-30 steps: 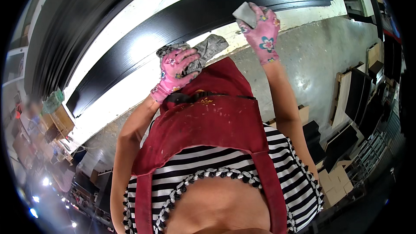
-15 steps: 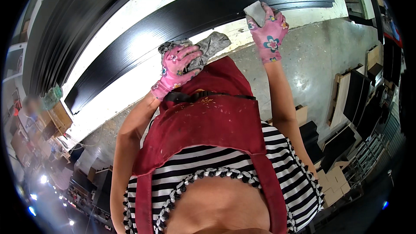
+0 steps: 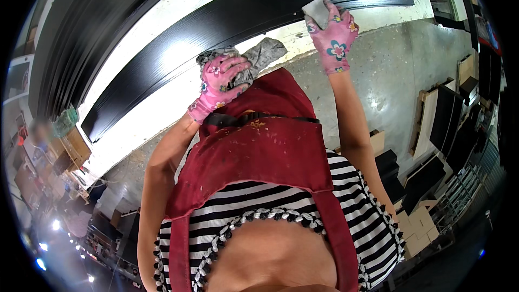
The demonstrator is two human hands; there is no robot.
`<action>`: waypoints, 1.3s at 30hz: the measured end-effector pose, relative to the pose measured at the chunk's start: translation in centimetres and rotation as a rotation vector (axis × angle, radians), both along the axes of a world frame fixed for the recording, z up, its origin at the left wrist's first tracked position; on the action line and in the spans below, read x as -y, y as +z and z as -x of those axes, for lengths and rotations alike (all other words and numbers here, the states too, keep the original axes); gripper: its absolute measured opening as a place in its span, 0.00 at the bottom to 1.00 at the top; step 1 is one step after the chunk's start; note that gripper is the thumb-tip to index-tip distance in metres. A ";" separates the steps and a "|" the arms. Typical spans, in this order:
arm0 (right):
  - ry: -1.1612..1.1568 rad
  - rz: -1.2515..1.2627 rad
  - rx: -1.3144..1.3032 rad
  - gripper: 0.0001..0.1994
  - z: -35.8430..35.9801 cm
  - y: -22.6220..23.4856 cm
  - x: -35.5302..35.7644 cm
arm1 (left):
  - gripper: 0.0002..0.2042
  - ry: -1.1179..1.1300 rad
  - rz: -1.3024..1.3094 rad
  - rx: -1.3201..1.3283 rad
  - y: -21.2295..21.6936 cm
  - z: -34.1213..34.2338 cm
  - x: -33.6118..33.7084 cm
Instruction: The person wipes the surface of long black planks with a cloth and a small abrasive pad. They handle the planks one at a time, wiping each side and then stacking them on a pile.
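Now right hand fingers clamp grey block at black panel edge; left hand grips rag.

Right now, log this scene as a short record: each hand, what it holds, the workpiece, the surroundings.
left hand: left hand in a pink flowered glove, closed on a grey rag near the chest
right hand: right hand in a matching glove, pressing a small grey block against the panel's near edge
workpiece: long black panel lying on a pale worktable
clothing: red apron over a striped top
surroundings: concrete floor; dark boards stacked at the right
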State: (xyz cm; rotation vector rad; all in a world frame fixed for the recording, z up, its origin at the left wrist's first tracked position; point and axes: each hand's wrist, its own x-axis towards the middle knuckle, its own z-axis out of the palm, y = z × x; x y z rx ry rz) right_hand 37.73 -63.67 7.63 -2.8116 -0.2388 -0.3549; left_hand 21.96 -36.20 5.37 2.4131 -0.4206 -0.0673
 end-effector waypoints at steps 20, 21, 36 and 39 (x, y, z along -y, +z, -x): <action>0.182 -0.033 0.049 0.31 2.4 0.3 -4.6 | 0.16 0.536 -0.038 0.128 2.3 -6.8 -9.6; 0.220 -0.038 0.085 0.31 2.7 0.2 -4.8 | 0.17 0.542 -0.035 0.125 2.4 -6.8 -9.3; 0.209 -0.002 0.034 0.33 2.0 0.0 -4.0 | 0.20 0.530 -0.055 0.181 1.8 -6.6 -9.4; 0.030 0.053 0.058 0.32 -0.4 -0.5 0.9 | 0.20 0.516 0.040 0.201 1.5 -6.8 -9.4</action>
